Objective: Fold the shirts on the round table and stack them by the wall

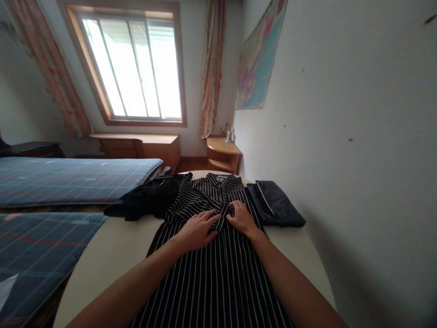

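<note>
A black shirt with white stripes [218,273] lies spread on the round table, its collar at the far end. One sleeve [196,202] is folded across the chest, and its cuff end lies between my hands. My left hand [201,229] rests on the fabric beside the cuff, fingers spread and thumb apart. The curled fingers of my right hand [241,218] grip the cuff end near the shirt's middle; the fingertips are partly hidden. The far end of the other sleeve cannot be made out.
The pale round table [112,255] carries a crumpled black garment [150,196] at the left and a folded dark garment [276,205] at the right. Beds with plaid covers [75,180] stand to the left, a white wall [358,182] to the right. A corner shelf [223,146] stands behind.
</note>
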`<state>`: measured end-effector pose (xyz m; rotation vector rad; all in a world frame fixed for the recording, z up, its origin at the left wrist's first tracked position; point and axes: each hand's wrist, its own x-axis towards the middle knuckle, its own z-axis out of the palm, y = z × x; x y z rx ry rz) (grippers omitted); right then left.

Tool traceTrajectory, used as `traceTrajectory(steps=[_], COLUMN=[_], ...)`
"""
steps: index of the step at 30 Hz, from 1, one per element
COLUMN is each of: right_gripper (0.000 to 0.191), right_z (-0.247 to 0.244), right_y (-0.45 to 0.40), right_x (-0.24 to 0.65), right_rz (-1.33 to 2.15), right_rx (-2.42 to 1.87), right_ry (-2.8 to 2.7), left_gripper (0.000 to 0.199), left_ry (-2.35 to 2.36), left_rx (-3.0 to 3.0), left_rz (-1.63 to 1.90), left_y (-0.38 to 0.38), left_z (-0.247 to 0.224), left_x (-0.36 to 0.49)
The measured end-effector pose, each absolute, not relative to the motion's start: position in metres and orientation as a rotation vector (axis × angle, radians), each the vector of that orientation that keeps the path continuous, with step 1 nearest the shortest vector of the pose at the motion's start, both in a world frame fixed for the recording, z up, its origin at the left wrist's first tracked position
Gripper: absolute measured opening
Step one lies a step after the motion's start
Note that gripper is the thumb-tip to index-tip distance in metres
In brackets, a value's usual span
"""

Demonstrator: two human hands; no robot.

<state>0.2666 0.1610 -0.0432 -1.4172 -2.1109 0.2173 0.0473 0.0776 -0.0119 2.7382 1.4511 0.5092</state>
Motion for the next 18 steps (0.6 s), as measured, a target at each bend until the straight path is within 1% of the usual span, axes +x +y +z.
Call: traceTrajectory(steps=[2,4,8,10,15,18], right_gripper=[0.022,0.018,0.014,0.016,0.023,0.023], right_z=[-0.043,-0.042,-0.04,-0.038,-0.036,-0.036], right_y=[0.161,0.161,0.161,0.161,0.164,0.164], right_x=[0.267,0.266,0.264,0.264,0.268,0.27], right_rz=[0.222,0.197,0.121,0.135,0.27,0.302], right_rx=[-1.431,-1.456,-1.544,-1.581,-1.628,-1.61], right_ry=[-2.089,-2.084,-2.06,-1.997,-1.788,-1.742], left_gripper=[0.064,0.065,0.051,0.049,0.054,0.057], left_ry=[1.489,1.59,1.711,1.702,1.641,1.623], left_rx=[2.696,2.613,2.496,2.501,2.561,2.57], left_rz=[0.463,0.486,0.635,0.662,0.61,0.588], left_y=[0.082,0.088,0.093,0.092,0.09,0.09], left_z=[-0.01,-0.013,-0.027,-0.033,-0.037,-0.036], left_x=[0.072,0.088,0.095,0.092,0.09,0.092])
